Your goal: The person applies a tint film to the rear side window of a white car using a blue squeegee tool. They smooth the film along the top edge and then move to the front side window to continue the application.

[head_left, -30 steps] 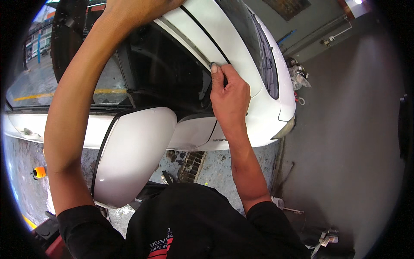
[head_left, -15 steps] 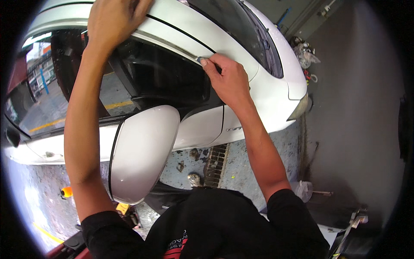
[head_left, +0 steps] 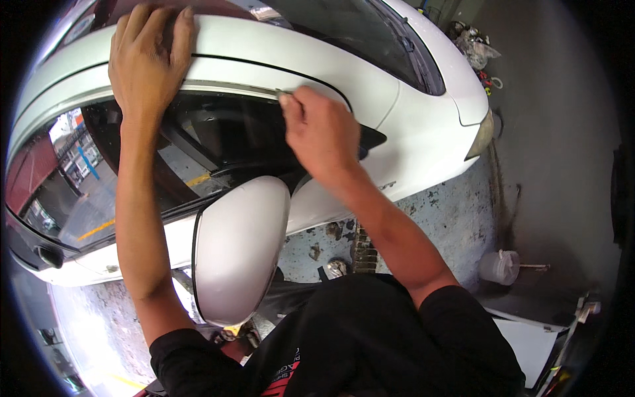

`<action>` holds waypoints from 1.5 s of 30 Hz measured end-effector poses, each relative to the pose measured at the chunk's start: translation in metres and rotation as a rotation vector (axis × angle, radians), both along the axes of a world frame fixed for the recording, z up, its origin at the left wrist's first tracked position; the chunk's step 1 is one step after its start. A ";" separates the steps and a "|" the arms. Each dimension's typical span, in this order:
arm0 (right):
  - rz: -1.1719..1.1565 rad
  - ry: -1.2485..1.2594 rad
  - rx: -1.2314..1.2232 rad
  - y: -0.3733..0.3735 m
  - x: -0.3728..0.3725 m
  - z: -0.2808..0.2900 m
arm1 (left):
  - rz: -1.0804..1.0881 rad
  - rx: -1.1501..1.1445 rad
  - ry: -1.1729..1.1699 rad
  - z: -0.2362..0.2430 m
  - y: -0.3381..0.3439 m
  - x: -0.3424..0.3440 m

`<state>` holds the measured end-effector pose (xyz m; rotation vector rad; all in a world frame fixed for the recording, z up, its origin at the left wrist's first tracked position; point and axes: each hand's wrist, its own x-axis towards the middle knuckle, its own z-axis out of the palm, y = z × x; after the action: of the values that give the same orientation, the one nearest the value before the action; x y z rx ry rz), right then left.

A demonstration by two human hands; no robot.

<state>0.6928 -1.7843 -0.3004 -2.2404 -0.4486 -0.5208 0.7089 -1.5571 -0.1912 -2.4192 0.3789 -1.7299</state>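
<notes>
A white car [head_left: 430,126] stands in front of me, its side toward me. My left hand [head_left: 149,63] rests on the roof edge above the door window [head_left: 228,129], fingers apart and holding nothing. To the right, my right hand [head_left: 321,129] is closed in a pinch at the front end of the grey trim strip [head_left: 228,87] along the top of that window. A small, flat greyish piece [head_left: 280,93] pokes out at its fingertips; its kind is too small to tell. Below my hands, the white side mirror [head_left: 241,248] sticks out toward me.
The windshield [head_left: 344,30] and wipers [head_left: 410,49] lie beyond the roof pillar. Grey floor with a drain grate [head_left: 366,248] runs beneath the car. At the right are a translucent bucket [head_left: 499,266], a dark wall [head_left: 562,165] and a heap of clutter [head_left: 473,46].
My right hand has moved left along the trim strip, still pinching the small piece. My left hand now shows fully on the roof edge. The view has shifted, and more of the roof shows.
</notes>
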 end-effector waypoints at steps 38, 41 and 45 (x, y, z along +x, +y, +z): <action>0.123 0.667 0.070 -0.259 -0.105 -0.286 | 0.249 0.192 0.285 -0.038 -0.048 -0.027; 0.177 0.676 0.052 -0.252 -0.096 -0.276 | 0.228 -0.142 -0.032 -0.002 -0.040 -0.081; 0.316 0.699 0.003 -0.240 -0.106 -0.309 | 0.214 -0.495 -0.145 -0.036 -0.030 -0.193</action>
<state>0.5872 -2.0246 -0.6099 -2.1206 -0.4112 0.4195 0.5155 -1.5873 -0.2277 -2.4907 -0.3573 -2.0682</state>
